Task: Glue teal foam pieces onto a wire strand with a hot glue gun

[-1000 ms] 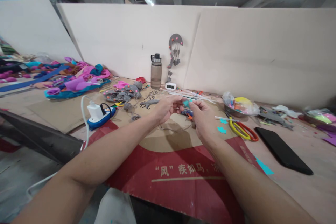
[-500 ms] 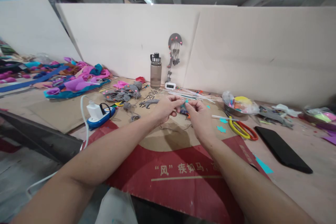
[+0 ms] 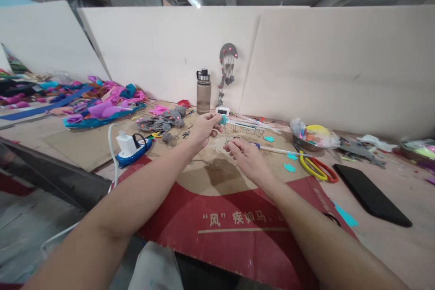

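Observation:
My left hand [image 3: 205, 131] is closed, pinching a small teal felt cutout [image 3: 223, 119] between thumb and fingertips above the cardboard. A thin grey thread [image 3: 225, 134] runs down from the cutout to my right hand [image 3: 246, 156]. The fingers of that hand are pinched together on the thread, lower and nearer to me. Just beyond the right hand lies a white rod with a blue end [image 3: 277, 150]. More teal cutouts [image 3: 289, 167] rest on the cardboard to the right.
Scissors with yellow and red handles [image 3: 317, 167] and a black phone [image 3: 370, 195] lie at right, near a metal bowl [image 3: 314, 145]. A bottle [image 3: 203, 93] stands at the back. Grey felt pieces [image 3: 159, 121] and a blue power strip [image 3: 134, 153] are at left. Red-printed cardboard [image 3: 217, 244] covers the front.
My hands have moved apart from their close pinch. The left one has risen slightly with the teal cutout, and the right has drawn down and toward me, with thread showing between them.

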A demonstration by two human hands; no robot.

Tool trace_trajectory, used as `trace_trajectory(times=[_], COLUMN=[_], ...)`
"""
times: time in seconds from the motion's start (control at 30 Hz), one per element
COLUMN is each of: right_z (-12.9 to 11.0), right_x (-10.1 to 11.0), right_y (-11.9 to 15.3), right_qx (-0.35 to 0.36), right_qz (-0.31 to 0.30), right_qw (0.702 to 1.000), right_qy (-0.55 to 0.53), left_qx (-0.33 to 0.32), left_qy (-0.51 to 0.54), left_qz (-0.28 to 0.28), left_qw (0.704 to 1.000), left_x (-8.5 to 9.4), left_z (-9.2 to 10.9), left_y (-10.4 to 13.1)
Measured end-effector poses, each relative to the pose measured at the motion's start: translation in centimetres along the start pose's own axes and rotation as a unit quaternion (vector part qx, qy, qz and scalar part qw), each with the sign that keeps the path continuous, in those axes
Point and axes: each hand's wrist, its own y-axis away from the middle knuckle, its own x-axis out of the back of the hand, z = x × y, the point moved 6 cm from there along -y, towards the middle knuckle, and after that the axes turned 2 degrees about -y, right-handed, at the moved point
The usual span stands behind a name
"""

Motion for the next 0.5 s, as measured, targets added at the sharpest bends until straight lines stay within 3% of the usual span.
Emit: trace_trajectory(times=[0.07, 0.2, 0.27, 0.37, 0.5], right_z=[0.6, 3.2, 5.4, 8.3, 9.5], right_x=[1.3, 5.9, 6.9, 6.0, 5.1], right_y=[-0.4, -1.3, -1.5, -1.2, -0.7], right_qx=[-0.016, -0.049, -0.097, -0.145, -0.146], right_qz=[0.007, 0.120, 0.103, 0.034, 0.093], right_qw=[0.999, 0.968, 0.951, 0.968, 0.984], right_qy=[0.033, 0.216, 0.274, 0.201, 0.031], left_qx=[-0.008, -0.015, -0.016, -0.017, -0.017], left_qy=[0.017, 0.050, 0.059, 0.063, 0.056], left_qz=[0.024, 0.044, 0.045, 0.044, 0.039], left_qw=[1.000, 0.998, 0.997, 0.997, 0.998], left_x=[1.0, 2.1, 2.2, 2.2, 2.0], left_z=[0.3, 0.5, 0.5, 0.5, 0.3], left_y=[-0.6, -1.3, -1.4, -1.3, -1.4])
